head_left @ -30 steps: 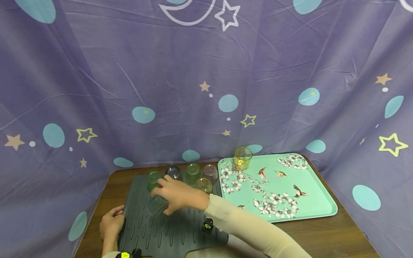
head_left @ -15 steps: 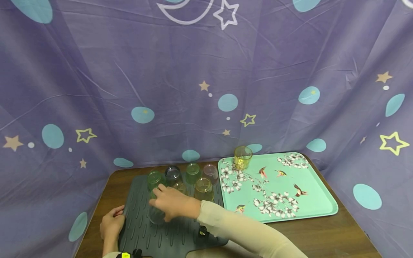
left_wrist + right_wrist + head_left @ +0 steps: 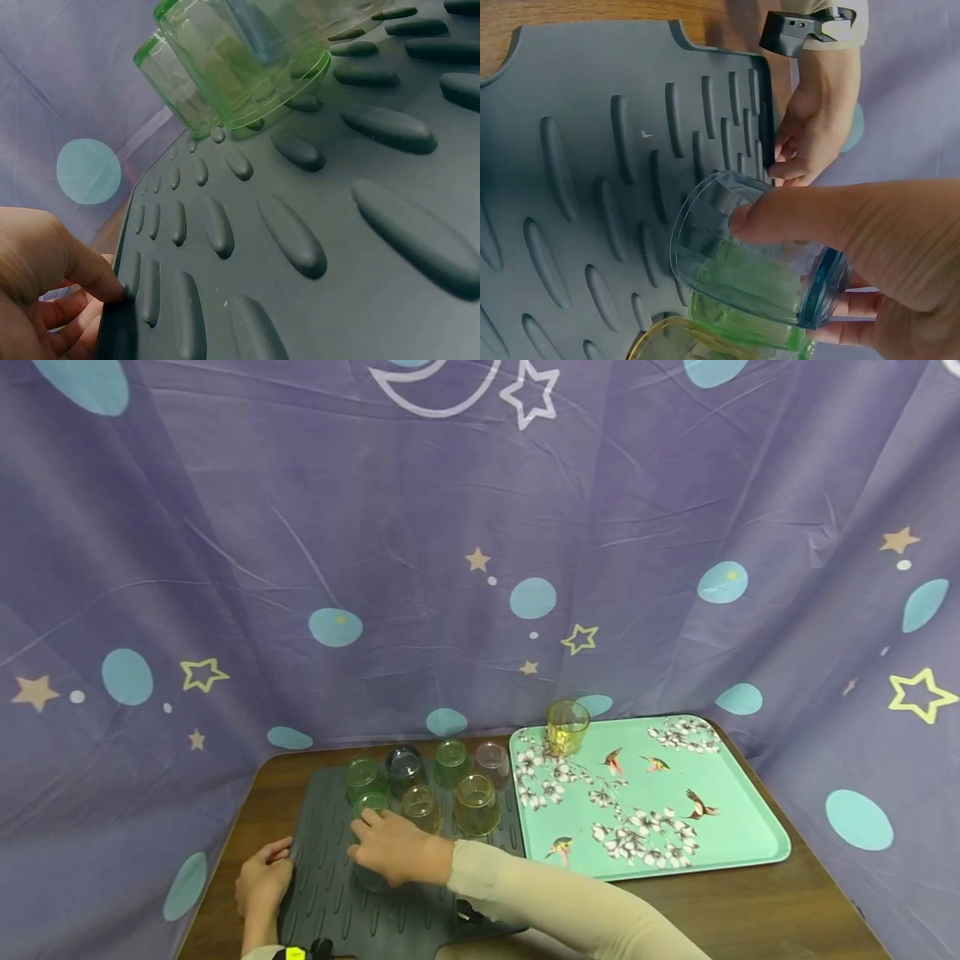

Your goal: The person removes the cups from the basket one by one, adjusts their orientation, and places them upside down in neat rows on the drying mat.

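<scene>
My right hand (image 3: 401, 847) grips a clear bluish glass (image 3: 735, 255), turned upside down, over the grey ridged drying mat (image 3: 330, 910). In the right wrist view the thumb lies along the glass's side, with other fingers behind it. Whether its rim touches the mat, I cannot tell. Just beyond the hand stand a green glass (image 3: 371, 802) and an amber glass (image 3: 421, 806), both upside down. At the mat's left edge, my left hand (image 3: 264, 878) pinches the border between thumb and fingers, as the left wrist view shows close up.
More upturned glasses stand along the mat's back: green (image 3: 363, 775), dark (image 3: 406, 766), green (image 3: 452, 764) and pink (image 3: 492, 764). Another amber one (image 3: 477, 806) is in front. Right of the mat, a mint floral tray (image 3: 738, 827) bears a yellow glass (image 3: 567, 727). A curtain hangs behind.
My right hand has moved toward the near side of the mat with the bluish glass, uncovering the front green and amber glasses. The left hand has stayed at the mat's edge.
</scene>
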The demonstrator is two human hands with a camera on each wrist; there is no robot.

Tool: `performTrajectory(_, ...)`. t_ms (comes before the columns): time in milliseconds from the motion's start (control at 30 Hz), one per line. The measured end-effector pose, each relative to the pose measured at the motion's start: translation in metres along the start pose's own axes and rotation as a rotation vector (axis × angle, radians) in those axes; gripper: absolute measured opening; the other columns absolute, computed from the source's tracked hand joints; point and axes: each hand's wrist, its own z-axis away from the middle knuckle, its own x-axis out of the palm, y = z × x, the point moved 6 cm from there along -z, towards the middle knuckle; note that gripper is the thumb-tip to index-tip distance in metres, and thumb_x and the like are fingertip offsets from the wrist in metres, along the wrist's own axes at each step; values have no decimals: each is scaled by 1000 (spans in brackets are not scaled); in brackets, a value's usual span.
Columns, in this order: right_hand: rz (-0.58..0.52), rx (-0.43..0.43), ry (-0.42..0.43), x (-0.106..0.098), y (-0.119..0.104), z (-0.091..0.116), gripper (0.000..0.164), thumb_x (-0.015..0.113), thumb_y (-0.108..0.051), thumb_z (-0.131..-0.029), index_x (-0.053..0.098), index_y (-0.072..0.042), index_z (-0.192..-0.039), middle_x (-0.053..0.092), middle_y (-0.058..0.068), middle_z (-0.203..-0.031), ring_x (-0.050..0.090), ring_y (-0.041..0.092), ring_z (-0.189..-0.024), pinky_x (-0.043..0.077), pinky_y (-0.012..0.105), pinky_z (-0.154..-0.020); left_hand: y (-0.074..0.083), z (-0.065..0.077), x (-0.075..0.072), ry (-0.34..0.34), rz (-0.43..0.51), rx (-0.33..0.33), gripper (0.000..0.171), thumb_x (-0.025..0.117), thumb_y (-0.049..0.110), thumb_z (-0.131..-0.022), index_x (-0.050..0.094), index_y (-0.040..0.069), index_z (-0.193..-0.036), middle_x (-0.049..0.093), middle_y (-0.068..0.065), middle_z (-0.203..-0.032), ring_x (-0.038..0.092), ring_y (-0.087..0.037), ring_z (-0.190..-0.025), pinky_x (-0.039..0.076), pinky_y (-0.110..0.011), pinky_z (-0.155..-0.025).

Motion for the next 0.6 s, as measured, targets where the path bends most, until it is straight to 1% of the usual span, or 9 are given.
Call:
performTrajectory(67,4,8,-11,2,-1,-1,63,81,-48,-83,56,-39,-140,52,-11,-136,44,8,-116,46,21,-102,0,0,0,-6,-1,11,45,56,14,-85,68,12,-128,72,-13,-115,56,-50,-119,44,-58,-83)
performTrajectory(200,12,17,-29,4,-2,-1,62,80,-46,-84,55,-41,-141,51,-11,-134,43,7,-115,45,21,-102,1,0,1,3,-3,21,45,56,12,-85,68,11,-128,71,-14,-118,58,-49,-118,44,-57,-84)
performTrajectory(367,17,13,-10,7,-5,-3,55,79,-44,-86,59,-41,-137,53,-11,-132,44,8,-112,47,21,-97,2,0,1,11,-5,17,44,56,12,-85,69,11,-127,71,-14,-118,59,-47,-117,44,-56,-84)
performTrajectory(600,11,2,10,10,-9,-5,44,76,-40,-89,63,-40,-131,54,-11,-128,45,8,-112,48,21,-98,2,0,1,7,-3,8,44,56,14,-86,69,12,-127,73,-12,-116,58,-47,-118,44,-57,-86)
